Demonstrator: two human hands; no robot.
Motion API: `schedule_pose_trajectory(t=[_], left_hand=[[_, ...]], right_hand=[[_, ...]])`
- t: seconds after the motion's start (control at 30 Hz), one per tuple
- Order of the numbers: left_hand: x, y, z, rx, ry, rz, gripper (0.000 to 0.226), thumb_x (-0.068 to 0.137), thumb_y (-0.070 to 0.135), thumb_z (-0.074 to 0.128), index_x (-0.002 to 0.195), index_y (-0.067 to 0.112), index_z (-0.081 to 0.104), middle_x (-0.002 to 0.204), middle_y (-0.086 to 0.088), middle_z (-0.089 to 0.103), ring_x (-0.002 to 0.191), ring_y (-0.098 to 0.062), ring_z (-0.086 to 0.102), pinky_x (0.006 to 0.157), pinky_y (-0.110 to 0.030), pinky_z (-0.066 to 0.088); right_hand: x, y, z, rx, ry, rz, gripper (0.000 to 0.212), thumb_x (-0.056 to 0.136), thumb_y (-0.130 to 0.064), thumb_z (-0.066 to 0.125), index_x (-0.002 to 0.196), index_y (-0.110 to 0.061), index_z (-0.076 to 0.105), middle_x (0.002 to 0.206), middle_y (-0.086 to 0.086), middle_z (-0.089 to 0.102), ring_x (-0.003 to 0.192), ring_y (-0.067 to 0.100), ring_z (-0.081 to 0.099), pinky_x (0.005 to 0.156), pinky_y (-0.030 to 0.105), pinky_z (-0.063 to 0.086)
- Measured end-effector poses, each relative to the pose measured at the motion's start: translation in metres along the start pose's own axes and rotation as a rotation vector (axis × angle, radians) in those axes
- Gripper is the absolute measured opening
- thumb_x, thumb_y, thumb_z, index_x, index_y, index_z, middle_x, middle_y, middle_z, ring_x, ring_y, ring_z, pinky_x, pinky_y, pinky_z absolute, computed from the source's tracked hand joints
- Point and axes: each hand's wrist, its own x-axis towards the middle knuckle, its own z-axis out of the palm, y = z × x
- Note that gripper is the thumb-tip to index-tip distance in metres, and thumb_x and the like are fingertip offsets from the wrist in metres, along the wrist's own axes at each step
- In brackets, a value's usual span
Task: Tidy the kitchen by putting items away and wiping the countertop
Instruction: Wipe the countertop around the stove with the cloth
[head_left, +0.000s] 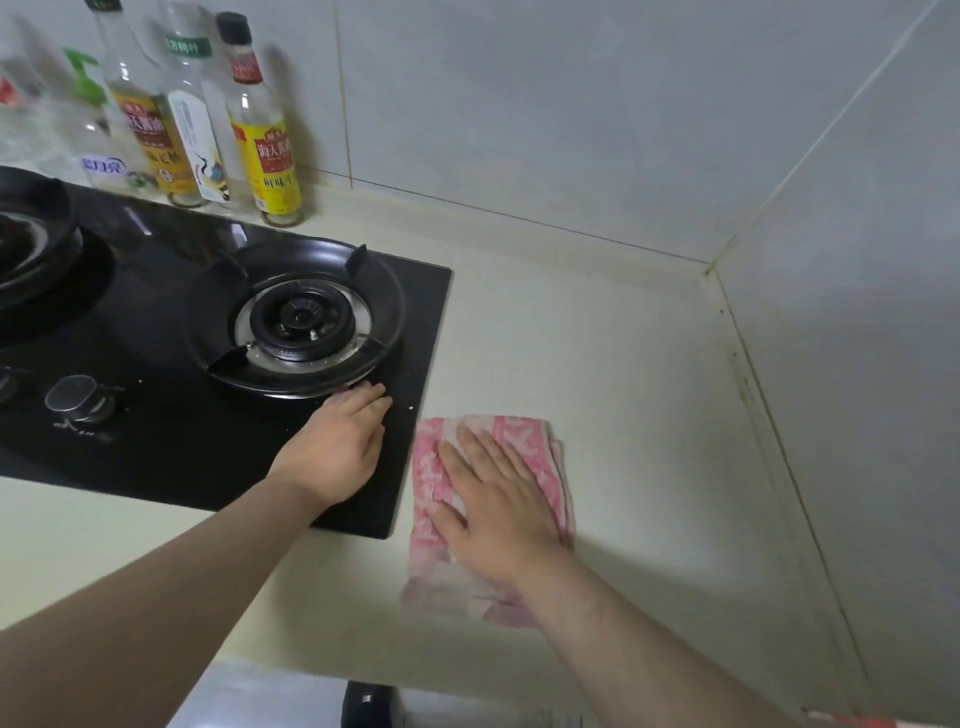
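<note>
A folded pink-and-white cloth (493, 514) lies on the pale countertop (623, 364) just right of the black gas stove (156, 441), with the right hand (498, 504) pressed flat on it, fingers straight and spread. The left hand (340, 447) rests open on the stove's glass, its fingertips at, perhaps touching, the near rim of the burner ring (296, 317). Behind the stove, sauce bottles (267, 135) stand against the tiled wall (571, 104).

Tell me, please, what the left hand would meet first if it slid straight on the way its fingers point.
Most likely the black pan support ring: the left hand lies flat on the glass hob, fingertips right at its rim. Whether they touch it is unclear.
</note>
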Motion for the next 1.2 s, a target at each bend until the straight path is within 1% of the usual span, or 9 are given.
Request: schedule_pose_trajectory(t=[0.07,0.17,0.27,0.43,0.67,0.83,0.93,1.0,1.2], left_hand=[[0.000,0.001,0.001,-0.006,0.004,0.005,0.045,0.100,0.019,0.045,0.143,0.008,0.045,0.154,-0.008,0.037,0.145,-0.022,0.027,0.121,-0.032,0.015],[-0.001,-0.001,0.003,0.001,0.012,0.003,0.045,0.101,0.020,0.042,0.145,0.009,0.043,0.155,-0.007,0.036,0.145,-0.021,0.026,0.121,-0.033,0.014],[-0.001,0.000,0.005,0.002,0.022,-0.002,0.045,0.101,0.020,0.042,0.144,0.008,0.044,0.154,-0.007,0.036,0.145,-0.022,0.026,0.121,-0.033,0.015],[0.000,-0.001,0.007,0.001,0.014,-0.023,0.046,0.102,0.023,0.039,0.146,0.011,0.042,0.155,-0.004,0.034,0.145,-0.020,0.025,0.121,-0.034,0.017],[0.000,0.002,0.006,0.007,-0.003,-0.034,0.045,0.102,0.021,0.038,0.146,0.010,0.041,0.155,-0.006,0.034,0.145,-0.021,0.025,0.120,-0.033,0.017],[-0.002,0.003,0.003,-0.001,-0.024,-0.050,0.047,0.102,0.023,0.039,0.148,0.012,0.038,0.157,-0.003,0.030,0.147,-0.019,0.021,0.121,-0.033,0.015],[-0.004,0.004,0.002,0.006,-0.046,-0.058,0.048,0.103,0.023,0.038,0.150,0.012,0.035,0.159,-0.002,0.028,0.148,-0.018,0.018,0.121,-0.034,0.014],[-0.005,0.004,0.002,0.009,-0.041,-0.051,0.049,0.103,0.024,0.038,0.149,0.011,0.035,0.158,-0.003,0.029,0.147,-0.019,0.019,0.121,-0.035,0.016],[-0.008,0.009,0.000,0.019,-0.045,-0.043,0.049,0.103,0.023,0.038,0.149,0.009,0.035,0.157,-0.006,0.029,0.146,-0.023,0.022,0.120,-0.036,0.018]], right_hand=[[-0.011,0.026,-0.004,-0.020,0.009,0.018,0.073,0.092,-0.065,0.018,0.158,-0.034,0.006,0.165,-0.011,-0.005,0.152,0.009,-0.007,0.124,0.035,-0.003],[-0.020,0.063,-0.008,-0.058,0.057,0.171,0.082,0.084,-0.069,0.008,0.157,-0.033,0.009,0.166,-0.011,0.000,0.152,0.008,-0.003,0.123,0.029,-0.006],[-0.017,0.062,-0.005,-0.074,0.069,0.222,0.085,0.081,-0.068,0.001,0.158,-0.032,0.009,0.166,-0.009,0.000,0.152,0.008,-0.004,0.123,0.030,-0.008],[-0.007,0.048,0.004,-0.048,0.092,0.296,0.083,0.083,-0.067,0.002,0.158,-0.032,0.007,0.167,-0.005,-0.002,0.153,0.012,-0.005,0.124,0.038,-0.001],[-0.022,0.012,0.010,-0.029,0.080,0.236,0.070,0.096,-0.062,0.013,0.158,-0.032,-0.002,0.166,-0.006,-0.010,0.151,0.013,-0.013,0.124,0.037,-0.004],[-0.093,-0.011,0.022,-0.024,0.045,0.087,0.069,0.096,-0.064,0.017,0.157,-0.036,-0.002,0.160,-0.013,-0.018,0.146,0.005,-0.023,0.117,0.030,-0.020],[-0.134,0.010,0.027,-0.046,0.008,0.077,0.071,0.094,-0.066,0.019,0.157,-0.038,0.003,0.161,-0.017,-0.013,0.149,0.006,-0.017,0.122,0.035,-0.009],[-0.149,0.027,0.028,-0.055,-0.007,0.100,0.072,0.092,-0.068,0.021,0.157,-0.039,0.005,0.161,-0.019,-0.011,0.150,0.003,-0.013,0.122,0.034,-0.005],[-0.141,0.026,0.028,-0.061,0.011,0.158,0.073,0.091,-0.068,0.018,0.157,-0.039,0.006,0.161,-0.019,-0.010,0.150,0.002,-0.012,0.122,0.032,-0.005]])
